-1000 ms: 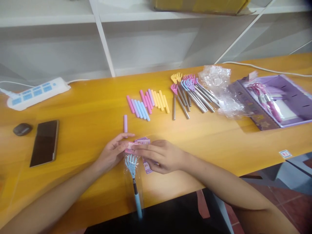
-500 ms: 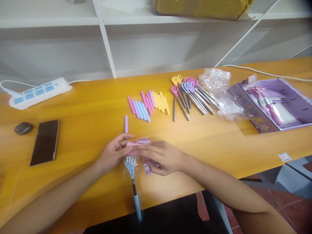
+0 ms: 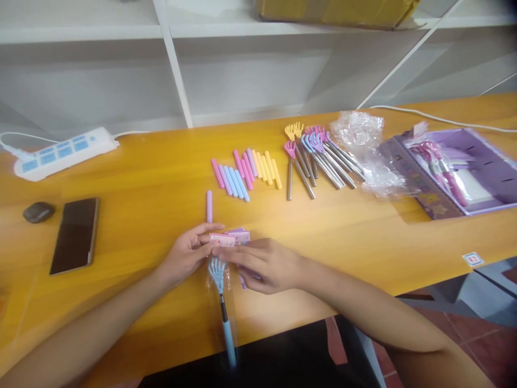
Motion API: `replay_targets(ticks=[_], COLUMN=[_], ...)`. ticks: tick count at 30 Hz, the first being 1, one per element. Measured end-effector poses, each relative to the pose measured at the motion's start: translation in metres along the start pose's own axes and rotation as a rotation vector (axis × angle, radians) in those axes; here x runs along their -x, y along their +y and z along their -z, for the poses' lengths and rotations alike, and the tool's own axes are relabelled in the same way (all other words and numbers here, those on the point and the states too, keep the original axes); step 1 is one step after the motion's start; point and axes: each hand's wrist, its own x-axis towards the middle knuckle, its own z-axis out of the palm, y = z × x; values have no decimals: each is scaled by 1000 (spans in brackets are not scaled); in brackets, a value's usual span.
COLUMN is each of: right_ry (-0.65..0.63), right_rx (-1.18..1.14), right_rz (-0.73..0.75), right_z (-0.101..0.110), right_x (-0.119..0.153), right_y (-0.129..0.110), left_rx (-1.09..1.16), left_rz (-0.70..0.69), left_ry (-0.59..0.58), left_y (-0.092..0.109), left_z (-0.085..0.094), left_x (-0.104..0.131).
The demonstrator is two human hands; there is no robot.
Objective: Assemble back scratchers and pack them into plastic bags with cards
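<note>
Wooden table [image 3: 153,172], white shelving [image 3: 214,29] behind; lower centre, left hand [image 3: 188,250] and right hand [image 3: 270,264] grasp a pink card [image 3: 222,239] above the bagged blue backscratcher [image 3: 228,337].

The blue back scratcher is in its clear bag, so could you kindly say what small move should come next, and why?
Perhaps press the pink card flat with the right hand, which touches its lower edge, since the left hand holds its left end. The card sits at the claw end of the clear bag.

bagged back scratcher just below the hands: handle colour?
The handle is light blue, best seen in the head view.
</note>
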Motion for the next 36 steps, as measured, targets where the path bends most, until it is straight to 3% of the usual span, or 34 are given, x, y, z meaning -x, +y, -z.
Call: replay_targets(ticks=[10,17,21,24,26,28,31,34,36], right_ry=[74,159,284,330,221,43,-138,-136,-153], right_rx=[66,93,148,172,215,282,342,486,454], right_rz=[-43,-60,-24,123,323,507,660,647,674], right_z=[9,9,13,17,15,2,-41,-96,-124], right_x=[-5,2,6,-12,-39,-73,-125,-169,-192], right_y=[-3,0,4,-7,-27,-54,-97,-125,-132], left_rx=[-131,-121,-154,-199,-207,-198,-252,-370,-390], left_rz=[-18,-58,-58,-73,-85,-97,-156,-185,-186], left_ry=[20,-28,-15,-6,-19,-33,-13,6,-6], left_y=[-2,-4,-6,-5,-4,-4,-3,-3,-3], left_z=[3,5,4,0,-3,-4,-4,-2,-2], left_x=[0,-1,-1,-1,-1,-1,0,-1,-1])
